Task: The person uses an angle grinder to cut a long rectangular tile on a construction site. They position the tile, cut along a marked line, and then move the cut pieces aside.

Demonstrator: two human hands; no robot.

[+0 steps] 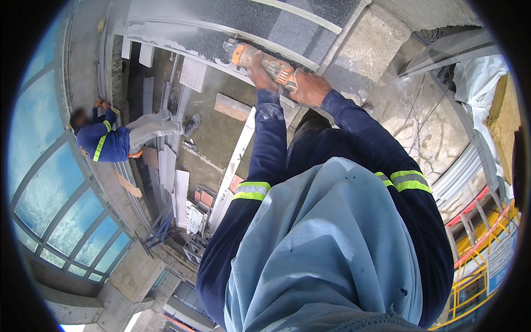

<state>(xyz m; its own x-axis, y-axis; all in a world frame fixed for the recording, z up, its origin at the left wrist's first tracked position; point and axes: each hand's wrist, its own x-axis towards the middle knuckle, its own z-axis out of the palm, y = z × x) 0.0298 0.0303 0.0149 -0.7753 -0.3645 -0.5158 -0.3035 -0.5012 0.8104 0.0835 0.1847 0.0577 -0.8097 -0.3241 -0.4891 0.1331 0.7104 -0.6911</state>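
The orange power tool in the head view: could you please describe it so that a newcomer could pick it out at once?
Start at the dark speckled stone slab across the top. At its lower edge, both hands grip the orange angle grinder: left hand near its head, right hand at the rear. Nothing else nearby is bright orange.

The grinder (264, 62) shows only in part: both hands cover its middle, and its disc end is lost against the slab's (232, 25) dusty edge. The slab runs past the top of the picture. The left hand's (261, 73) fingers curl out of sight around the tool; the right hand's (311, 88) palm is hidden too. A pale cloth (326, 249) covers the person's lap and legs. The co-worker's (113, 139) hands are too small to make out.
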